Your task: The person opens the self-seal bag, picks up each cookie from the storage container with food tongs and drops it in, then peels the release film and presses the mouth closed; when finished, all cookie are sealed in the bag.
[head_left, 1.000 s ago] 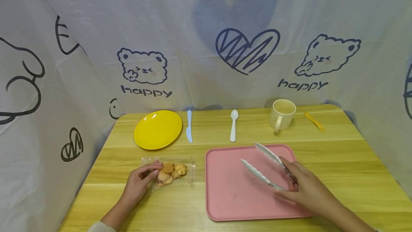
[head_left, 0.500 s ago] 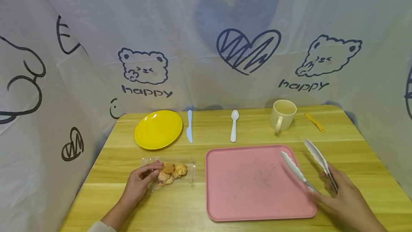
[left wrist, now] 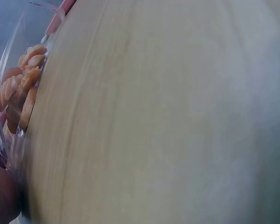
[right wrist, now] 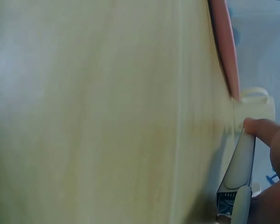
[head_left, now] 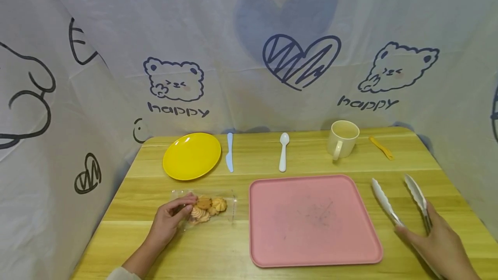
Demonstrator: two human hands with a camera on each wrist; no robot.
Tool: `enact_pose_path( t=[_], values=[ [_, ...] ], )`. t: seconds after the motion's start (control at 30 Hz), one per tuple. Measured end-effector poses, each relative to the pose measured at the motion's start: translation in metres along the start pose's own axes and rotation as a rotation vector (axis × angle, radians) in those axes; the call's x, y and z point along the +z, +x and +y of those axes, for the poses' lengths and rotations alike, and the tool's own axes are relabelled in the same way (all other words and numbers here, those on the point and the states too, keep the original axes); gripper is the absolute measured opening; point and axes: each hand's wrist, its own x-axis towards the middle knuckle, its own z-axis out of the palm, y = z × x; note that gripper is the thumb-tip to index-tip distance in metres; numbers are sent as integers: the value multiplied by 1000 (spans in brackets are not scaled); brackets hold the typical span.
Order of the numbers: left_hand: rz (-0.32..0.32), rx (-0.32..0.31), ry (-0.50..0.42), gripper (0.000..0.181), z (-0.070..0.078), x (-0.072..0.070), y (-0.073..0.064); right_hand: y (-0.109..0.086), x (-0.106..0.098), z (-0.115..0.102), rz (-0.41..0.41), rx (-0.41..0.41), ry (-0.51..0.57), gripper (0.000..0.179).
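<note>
My left hand (head_left: 167, 224) pinches the left end of a clear plastic bag (head_left: 229, 213) lying on the table. Several golden cookies (head_left: 203, 203), some of them ridged, are inside; the left wrist view has the same cookies (left wrist: 25, 88) at its left edge. At the right side of the table, my right hand (head_left: 443, 239) grips a pair of metal tongs (head_left: 383, 198). Their scalloped tips stand spread apart with nothing between them, pointing away from me. In the right wrist view the thumb lies along one arm of the tongs (right wrist: 240, 163).
Between the hands lies a pink tray (head_left: 311, 224). Along the back are a yellow plate (head_left: 192, 157), a light blue knife (head_left: 229, 152), a white spoon (head_left: 283, 152), a cream mug (head_left: 342, 139) and a small yellow fork-like utensil (head_left: 381, 148). A printed cloth (head_left: 241, 94) hangs behind the table.
My right hand has carried the tongs rightward from over the pink tray to the table beside it. The left hand and the bag of cookies have stayed put.
</note>
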Motion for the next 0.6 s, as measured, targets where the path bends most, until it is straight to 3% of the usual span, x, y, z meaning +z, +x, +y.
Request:
enact_pose_path(
  t=[0.3,0.6],
  values=[
    [-3,14,2,23,0,0,0,6,-1,15,69,-25,-22,120],
    [-6,7,2,24,0,-1,0,11,-2,23,29,-14,-11,119]
  ],
)
